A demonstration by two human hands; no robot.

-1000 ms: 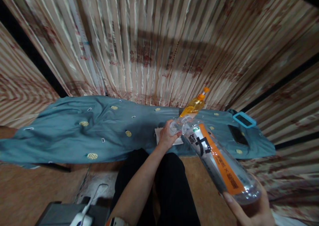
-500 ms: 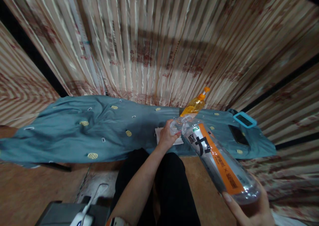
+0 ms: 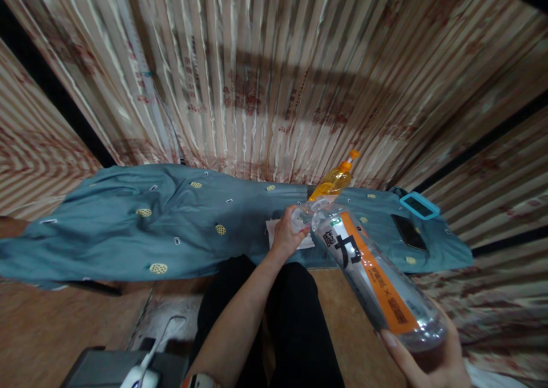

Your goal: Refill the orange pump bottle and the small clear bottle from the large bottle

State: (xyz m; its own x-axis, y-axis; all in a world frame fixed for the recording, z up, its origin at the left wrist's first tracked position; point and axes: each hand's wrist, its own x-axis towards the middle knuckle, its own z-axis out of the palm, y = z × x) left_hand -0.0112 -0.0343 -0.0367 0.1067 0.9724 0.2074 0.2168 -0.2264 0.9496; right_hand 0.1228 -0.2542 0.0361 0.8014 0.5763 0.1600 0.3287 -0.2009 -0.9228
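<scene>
My right hand [image 3: 432,362] grips the base of a large clear plastic bottle [image 3: 372,274] with an orange and white label, tilted with its neck pointing away from me. The bottle's mouth meets a small clear glass [image 3: 302,218] that my left hand [image 3: 286,237] holds on a white napkin [image 3: 274,231]. Both stand on a table draped with a blue-green cloth [image 3: 171,222]. Whether liquid is flowing is not visible.
An orange pump bottle [image 3: 334,180] stands just behind the glass. A black phone [image 3: 409,231] and a blue-framed device [image 3: 419,205] lie on the cloth at the right. Striped curtains hang behind the table. A white device with a cable [image 3: 141,374] sits at the lower left.
</scene>
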